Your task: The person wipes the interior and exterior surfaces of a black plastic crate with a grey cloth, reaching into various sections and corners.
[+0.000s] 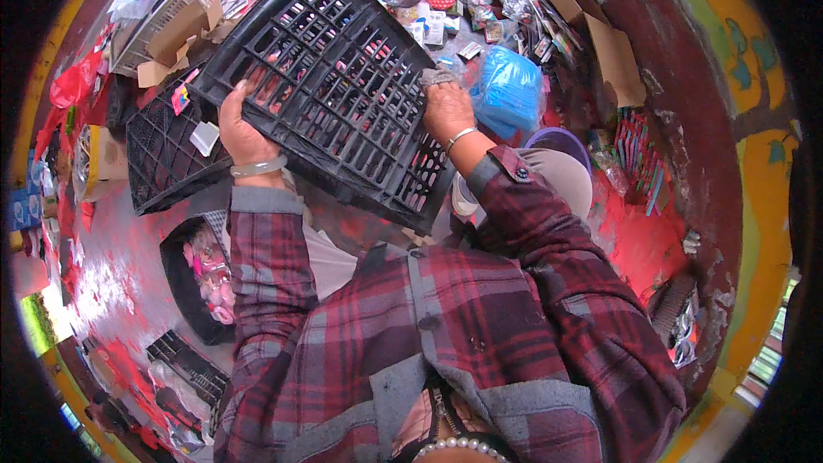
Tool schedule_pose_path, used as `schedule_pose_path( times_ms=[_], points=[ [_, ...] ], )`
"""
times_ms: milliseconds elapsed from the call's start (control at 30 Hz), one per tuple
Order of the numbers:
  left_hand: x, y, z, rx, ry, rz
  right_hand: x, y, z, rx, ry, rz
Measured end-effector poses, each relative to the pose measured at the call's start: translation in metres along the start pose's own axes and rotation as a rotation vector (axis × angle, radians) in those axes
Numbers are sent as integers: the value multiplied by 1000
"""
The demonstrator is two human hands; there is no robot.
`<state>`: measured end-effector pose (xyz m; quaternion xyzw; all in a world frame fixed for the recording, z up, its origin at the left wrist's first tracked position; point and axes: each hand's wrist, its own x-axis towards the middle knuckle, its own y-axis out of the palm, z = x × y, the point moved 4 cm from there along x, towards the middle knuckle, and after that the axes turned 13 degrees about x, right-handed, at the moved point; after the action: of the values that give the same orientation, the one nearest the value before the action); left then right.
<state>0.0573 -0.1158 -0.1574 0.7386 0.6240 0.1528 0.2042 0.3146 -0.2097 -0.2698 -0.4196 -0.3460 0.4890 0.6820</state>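
Observation:
A black plastic crate [343,86] with a slatted grid is tilted up in front of me. My left hand [247,129] grips its left edge, with the thumb on the outside and fingers seen through the slots. At the right edge, my right hand [450,113] is closed round a crumpled grey cloth [440,78], which lies against the crate's rim. The fingertips of that hand are partly hidden. Just beyond it sits a bundle of blue plastic-wrapped goods [510,86].
Another black crate [159,154] lies at the left, with a small white piece [204,138] on it. A black tub [178,250] holds pink items. Loose small packages [437,26] cover the far floor. A purple basin [566,139] and cardboard [619,60] stand at the right.

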Motion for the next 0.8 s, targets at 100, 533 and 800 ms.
schedule_pose_path(
  times_ms=[100,533,800],
  points=[
    [-9,5,3,84,64,-23,6,1,-4,54,13,18],
    [-38,5,40,64,-26,-40,21,-1,27,518,-328,-313],
    [-20,-3,37,57,-12,-11,-39,-24,144,886,-890,-68]
  ],
)
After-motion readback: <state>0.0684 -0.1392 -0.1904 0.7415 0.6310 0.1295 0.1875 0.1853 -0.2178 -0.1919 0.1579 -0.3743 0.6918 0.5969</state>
